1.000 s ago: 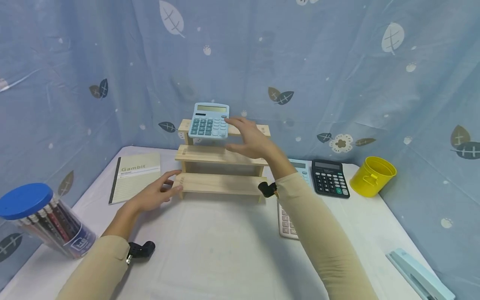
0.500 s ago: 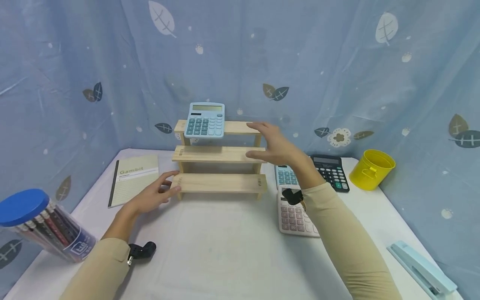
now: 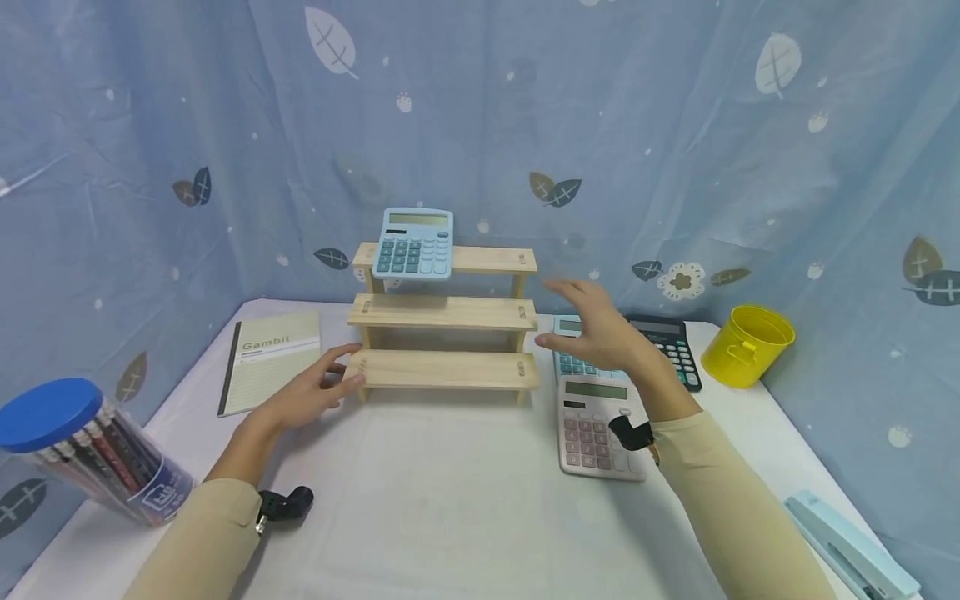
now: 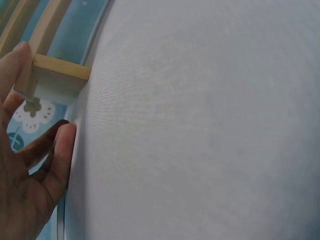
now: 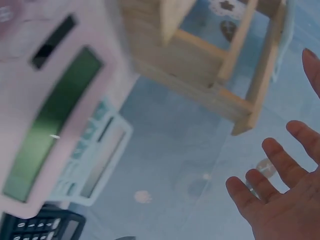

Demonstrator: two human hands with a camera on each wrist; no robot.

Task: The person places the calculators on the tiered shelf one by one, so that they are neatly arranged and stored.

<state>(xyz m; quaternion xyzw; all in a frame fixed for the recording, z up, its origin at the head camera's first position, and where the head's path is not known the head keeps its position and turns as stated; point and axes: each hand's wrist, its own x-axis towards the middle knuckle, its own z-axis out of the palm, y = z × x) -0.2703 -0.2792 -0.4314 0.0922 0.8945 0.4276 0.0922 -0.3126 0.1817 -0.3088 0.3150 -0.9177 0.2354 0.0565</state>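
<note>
Pulling back from the top step now: right hand (image 3: 600, 333) wide open, fingers spread, holding nothing, hovering over the calculators beside the rack (image 3: 444, 312); was up at the blue calculator (image 3: 414, 242) a second ago, touching its right edge; half a second ago already off it and drifting right; so looks like the placing bit is done and the blue calc stays put, leaning on the top step at the left end; left hand (image 3: 311, 392) same as before, relaxed and flat on the cloth, fingertips touching the left end of the bottom step, steadying it probably; gripping nothing; pink calc (image 3: 596, 425) right under the right wrist, teal calc (image 3: 573, 358) just behind it, black calc (image 3: 667, 350) further right; guessing one of those is next, can't say which.
</note>
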